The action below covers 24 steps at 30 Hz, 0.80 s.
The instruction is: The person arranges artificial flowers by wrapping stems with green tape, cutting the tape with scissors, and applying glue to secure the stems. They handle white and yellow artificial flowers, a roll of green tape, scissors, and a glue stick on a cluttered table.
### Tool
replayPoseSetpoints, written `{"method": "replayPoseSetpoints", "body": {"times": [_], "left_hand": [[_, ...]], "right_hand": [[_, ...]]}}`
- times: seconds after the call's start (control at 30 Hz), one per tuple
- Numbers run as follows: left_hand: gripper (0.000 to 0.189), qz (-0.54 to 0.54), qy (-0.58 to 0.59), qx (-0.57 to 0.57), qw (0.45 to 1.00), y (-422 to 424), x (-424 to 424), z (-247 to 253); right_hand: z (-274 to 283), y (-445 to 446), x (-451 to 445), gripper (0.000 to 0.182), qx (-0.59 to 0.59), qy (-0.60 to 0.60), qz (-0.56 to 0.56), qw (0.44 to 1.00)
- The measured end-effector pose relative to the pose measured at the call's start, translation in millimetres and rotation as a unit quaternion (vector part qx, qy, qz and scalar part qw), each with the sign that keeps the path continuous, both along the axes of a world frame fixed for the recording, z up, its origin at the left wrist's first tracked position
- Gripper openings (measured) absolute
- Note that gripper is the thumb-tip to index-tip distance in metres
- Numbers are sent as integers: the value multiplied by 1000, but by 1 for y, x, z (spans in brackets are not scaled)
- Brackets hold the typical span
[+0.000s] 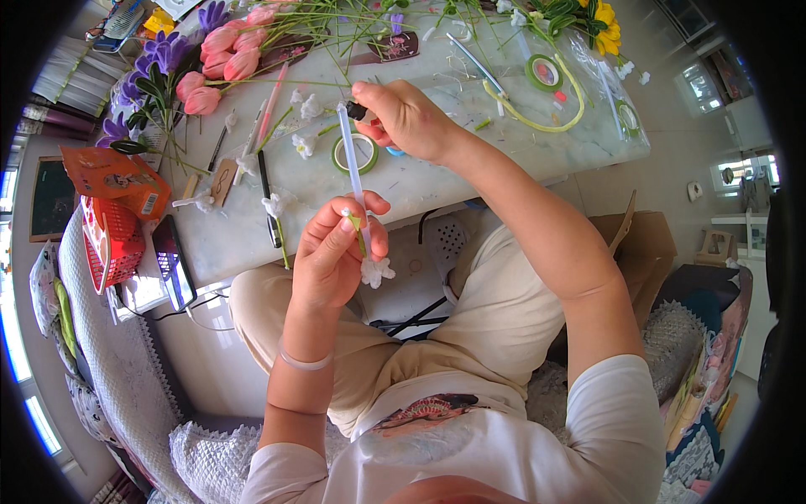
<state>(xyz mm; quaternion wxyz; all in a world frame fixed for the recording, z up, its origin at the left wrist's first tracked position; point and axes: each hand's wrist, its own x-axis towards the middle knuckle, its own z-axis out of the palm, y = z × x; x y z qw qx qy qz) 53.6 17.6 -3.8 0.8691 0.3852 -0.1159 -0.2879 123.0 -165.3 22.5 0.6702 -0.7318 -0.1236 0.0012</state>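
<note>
My left hand (330, 252) grips a translucent glue stick (352, 151), which slants up and away over the table edge. The same fingers pinch a short green stem (354, 222), and a fuzzy white flower (376, 273) hangs below them. My right hand (403, 120) is closed around a small tool with a black end (356, 111) and a bit of red, probably a lighter; the fingers hide most of it. Its black end is close beside the far tip of the glue stick. No flame can be made out. Beneath the stick lies a roll of green tape (338, 155).
The marble-patterned table (441, 183) holds pink tulips (230, 50), purple flowers (165, 53), small white flowers (303, 145), pens (264, 189) and another tape roll (544, 72). A phone (174, 261) and red basket (116, 246) are at left. A cardboard box (642, 252) stands at right.
</note>
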Motion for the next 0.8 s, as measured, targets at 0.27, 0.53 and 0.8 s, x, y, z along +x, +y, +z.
{"method": "replayPoseSetpoints", "body": {"times": [0.27, 0.53, 0.8], "left_hand": [[11, -3, -3, -3, 1000, 0, 1, -2], [10, 4, 0, -4, 1000, -1, 1, -4], [11, 59, 40, 15, 997, -7, 1, -9]], "right_hand": [[-3, 3, 1, 58, 14, -11, -3, 1000], [-12, -15, 11, 58, -12, 19, -4, 1000], [-6, -64, 7, 33, -463, -211, -259, 821]]}}
